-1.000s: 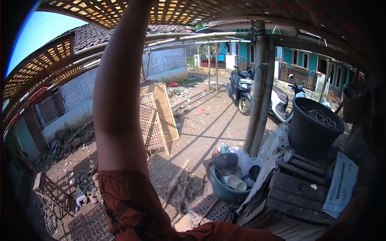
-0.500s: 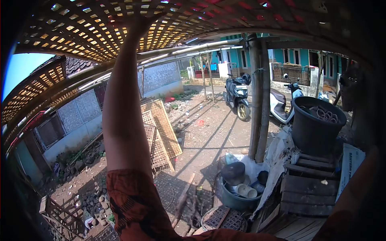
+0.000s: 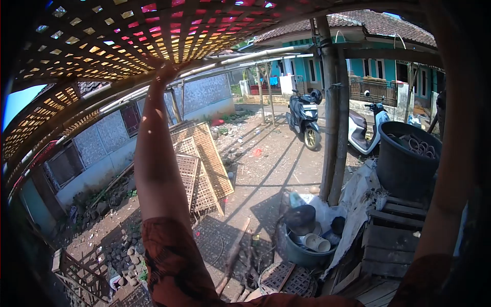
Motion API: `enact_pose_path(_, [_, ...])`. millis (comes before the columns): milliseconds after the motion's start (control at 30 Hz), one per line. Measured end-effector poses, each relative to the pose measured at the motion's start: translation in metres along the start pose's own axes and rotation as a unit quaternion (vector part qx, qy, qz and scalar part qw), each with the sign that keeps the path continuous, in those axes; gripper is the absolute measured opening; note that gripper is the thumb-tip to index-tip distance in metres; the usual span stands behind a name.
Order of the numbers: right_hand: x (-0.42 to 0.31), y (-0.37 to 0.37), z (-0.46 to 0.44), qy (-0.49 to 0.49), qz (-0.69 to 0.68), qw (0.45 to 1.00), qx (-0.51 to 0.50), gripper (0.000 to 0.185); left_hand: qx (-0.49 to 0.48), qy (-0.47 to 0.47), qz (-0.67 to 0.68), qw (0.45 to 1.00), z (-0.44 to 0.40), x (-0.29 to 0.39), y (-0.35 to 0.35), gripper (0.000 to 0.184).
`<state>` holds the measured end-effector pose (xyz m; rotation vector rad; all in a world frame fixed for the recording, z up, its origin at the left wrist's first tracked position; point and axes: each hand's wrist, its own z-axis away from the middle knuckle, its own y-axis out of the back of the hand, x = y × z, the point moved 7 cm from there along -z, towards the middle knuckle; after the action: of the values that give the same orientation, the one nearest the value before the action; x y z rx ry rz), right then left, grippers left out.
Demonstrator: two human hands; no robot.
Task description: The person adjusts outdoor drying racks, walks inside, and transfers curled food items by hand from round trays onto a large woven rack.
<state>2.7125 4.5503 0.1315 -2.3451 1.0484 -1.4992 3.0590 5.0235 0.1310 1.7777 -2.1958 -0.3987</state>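
Overhead spans a woven bamboo panel (image 3: 117,38) with open square gaps; red or pink material shows through its far part. My left arm is stretched up, and my left hand (image 3: 166,71) is at the panel's underside near its edge bar, with the thumb toward the right. The hand looks closed on the panel there, though its fingers are partly lost in shadow. My right forearm (image 3: 445,199) rises along the right side, and its hand is beyond the top of the picture.
Bamboo posts (image 3: 332,117) stand ahead, with poles (image 3: 240,61) running across. Woven bamboo racks (image 3: 202,163) lean below. Two motorbikes, a black one (image 3: 305,115) and a white one (image 3: 360,135), are parked beyond. At right are a black tub (image 3: 406,171) and a basin (image 3: 307,256) of dishes.
My left hand has come lower in view, toward the panel's edge bar. The panel overhead has shifted, showing more red through it. My right forearm has risen into view.
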Motion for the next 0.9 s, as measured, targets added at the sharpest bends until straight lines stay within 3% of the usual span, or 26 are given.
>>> enact_pose_path(67, [0.000,-0.003,0.002,0.012,-0.011,0.998,0.062,0.034,0.062,-0.024,-0.084,0.994,0.021,-0.015,-0.004,0.107])
enact_pose_path(100, [0.004,-0.010,0.006,-0.039,-0.014,0.998,-0.043,0.038,0.099,-0.045,-0.103,0.989,0.037,-0.011,0.003,0.105])
enact_pose_path(167, [0.024,-0.028,0.022,-0.091,-0.030,0.994,-0.045,0.037,0.082,-0.120,-0.013,0.989,0.066,0.032,0.043,0.064])
enact_pose_path(200, [0.039,-0.042,0.032,-0.135,-0.039,0.988,-0.056,0.036,0.162,-0.183,-0.028,0.969,0.091,0.079,0.081,0.047])
enact_pose_path(233, [0.054,-0.054,0.045,-0.137,-0.048,0.988,-0.046,0.036,0.250,-0.223,-0.096,0.937,0.120,0.137,0.129,0.044])
enact_pose_path(267, [0.075,-0.068,0.063,-0.210,-0.128,0.969,-0.020,0.037,0.361,-0.300,-0.183,0.864,0.150,0.182,0.172,0.045])
enact_pose_path(300, [0.090,-0.078,0.085,-0.279,-0.204,0.938,0.004,0.037,0.469,-0.338,-0.190,0.794,0.171,0.208,0.211,0.047])
enact_pose_path(333, [0.092,-0.081,0.107,-0.278,-0.212,0.937,0.011,0.037,0.525,-0.342,-0.223,0.747,0.183,0.225,0.240,0.048])
enact_pose_path(367, [0.098,-0.095,0.137,-0.315,-0.169,0.931,-0.069,0.039,0.582,-0.338,-0.251,0.696,0.196,0.242,0.267,0.050])
enact_pose_path(433, [0.110,-0.126,0.194,-0.375,-0.079,0.896,-0.226,0.044,0.538,-0.314,-0.330,0.710,0.179,0.260,0.307,0.068])
enact_pose_path(500, [0.079,-0.134,0.190,-0.344,-0.049,0.922,-0.174,0.042,0.464,-0.273,-0.439,0.719,0.158,0.267,0.308,0.062])
enact_pose_path(533, [0.042,-0.121,0.168,-0.281,-0.061,0.957,-0.037,0.040,0.425,-0.258,-0.480,0.723,0.147,0.267,0.303,0.059])
enact_pose_path(567, [0.031,-0.127,0.172,-0.278,-0.036,0.959,-0.033,0.041,0.392,-0.241,-0.510,0.727,0.139,0.265,0.298,0.057])
enact_pose_path(600, [0.022,-0.133,0.178,-0.276,-0.011,0.961,-0.031,0.042,0.357,-0.289,-0.471,0.753,0.137,0.261,0.287,0.052])
enact_pose_path(633, [0.011,-0.140,0.178,-0.225,0.053,0.972,-0.036,0.041,0.357,-0.289,-0.472,0.753,0.134,0.253,0.283,0.052])
enact_pose_path(667, [0.017,-0.158,0.196,-0.327,-0.156,0.932,-0.006,0.040,0.338,-0.264,-0.470,0.771,0.129,0.240,0.280,0.048])
enact_pose_path(733, [0.013,-0.195,0.214,-0.305,-0.036,0.950,-0.061,0.045,0.317,-0.242,-0.465,0.790,0.114,0.217,0.268,0.045])
enact_pose_path(800, [0.012,-0.249,0.240,-0.340,0.067,0.918,-0.193,0.058,0.221,-0.138,-0.495,0.829,0.083,0.179,0.246,0.042])
enact_pose_path(833, [0.009,-0.282,0.257,-0.354,0.225,0.833,-0.362,0.071,0.193,-0.102,-0.531,0.819,0.068,0.160,0.233,0.052])
enact_pose_path(900, [-0.022,-0.294,0.249,-0.372,0.181,0.830,-0.373,0.081,0.178,-0.175,-0.516,0.819,0.051,0.118,0.208,0.049])
